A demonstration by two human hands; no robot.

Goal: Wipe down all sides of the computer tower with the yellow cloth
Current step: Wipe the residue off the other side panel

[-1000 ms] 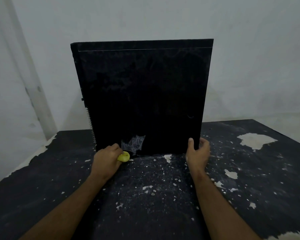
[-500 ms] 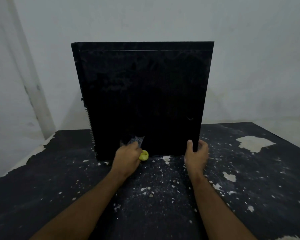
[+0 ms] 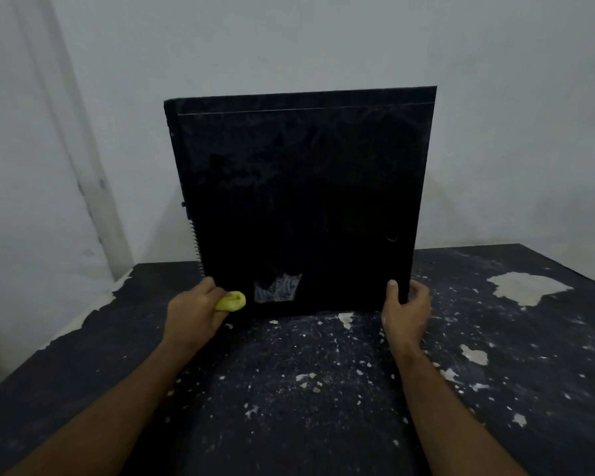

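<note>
Two hands work on the black computer tower (image 3: 299,201), which stands upright in the middle of the table (image 3: 495,355). The left hand (image 3: 194,312), at 8 o'clock from the tower's middle, is curled around the bunched yellow cloth (image 3: 232,301), pressing it on the tower's low left corner. The right hand (image 3: 406,309), at 4 o'clock, grips the tower's low right edge.

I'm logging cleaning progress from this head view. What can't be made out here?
- Computer tower: its far side and underside are hidden by its own body.
- Yellow cloth: mostly hidden inside the left hand.
- Right hand: fingers wrap behind the tower's edge.
- Dust on the panel: too dark to judge.
</note>
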